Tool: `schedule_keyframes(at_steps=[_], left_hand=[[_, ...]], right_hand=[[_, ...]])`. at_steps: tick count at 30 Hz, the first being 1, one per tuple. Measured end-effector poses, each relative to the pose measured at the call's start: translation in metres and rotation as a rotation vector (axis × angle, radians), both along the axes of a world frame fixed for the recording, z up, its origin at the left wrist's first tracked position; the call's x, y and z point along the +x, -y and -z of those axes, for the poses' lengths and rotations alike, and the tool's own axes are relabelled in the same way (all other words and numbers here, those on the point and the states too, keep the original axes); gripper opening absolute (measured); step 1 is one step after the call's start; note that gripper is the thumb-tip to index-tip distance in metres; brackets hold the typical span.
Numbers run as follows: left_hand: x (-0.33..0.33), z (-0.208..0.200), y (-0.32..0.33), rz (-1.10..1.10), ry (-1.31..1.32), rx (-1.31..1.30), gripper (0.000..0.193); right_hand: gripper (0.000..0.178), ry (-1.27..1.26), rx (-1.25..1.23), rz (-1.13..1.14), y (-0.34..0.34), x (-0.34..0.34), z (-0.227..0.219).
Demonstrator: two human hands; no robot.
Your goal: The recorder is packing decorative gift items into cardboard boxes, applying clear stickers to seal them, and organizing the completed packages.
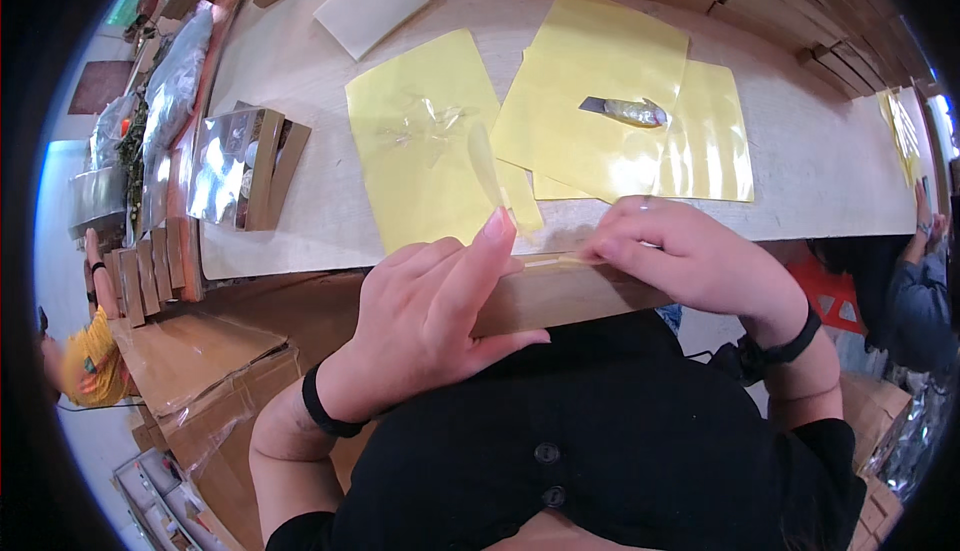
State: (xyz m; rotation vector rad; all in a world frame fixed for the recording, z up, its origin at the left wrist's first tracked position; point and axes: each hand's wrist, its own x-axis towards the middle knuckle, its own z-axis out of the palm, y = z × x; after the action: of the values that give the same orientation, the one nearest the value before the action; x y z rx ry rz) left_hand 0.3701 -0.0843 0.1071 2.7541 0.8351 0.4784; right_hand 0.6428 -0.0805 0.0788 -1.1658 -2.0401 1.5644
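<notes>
The left hand (425, 291) had a loose grip round the box's (590, 296) left end, index raised; the right's (690, 251) was nearly closed at its far edge, any hold hidden. The box ran left-right along the worktop's (270, 236) front edge, its pale strip (543, 262) seemingly on but perhaps not fully pressed; beyond lay yellow sheets (600, 56) and a knife (632, 112).

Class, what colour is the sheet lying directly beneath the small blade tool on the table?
The sheet is yellow; it shows best in the head view.
</notes>
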Motion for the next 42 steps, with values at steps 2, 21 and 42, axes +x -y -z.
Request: schedule_keyframes(at_steps=[2, 21, 42], left_hand=[[0.001, 0.003, 0.0, 0.008, 0.019, 0.02, 0.116], [0.0, 0.008, -0.003, 0.044, 0.024, 0.036, 0.122], [-0.022, 0.007, -0.018, -0.181, 0.955, -1.11, 0.016]], right_hand=[[0.037, -0.001, -0.042, 0.001, -0.012, -0.006, -0.002], [0.025, 0.048, -0.437, -0.094, -0.039, -0.015, 0.01], [0.058, -0.256, 0.314, 0.328, 0.063, 0.03, 0.056]])
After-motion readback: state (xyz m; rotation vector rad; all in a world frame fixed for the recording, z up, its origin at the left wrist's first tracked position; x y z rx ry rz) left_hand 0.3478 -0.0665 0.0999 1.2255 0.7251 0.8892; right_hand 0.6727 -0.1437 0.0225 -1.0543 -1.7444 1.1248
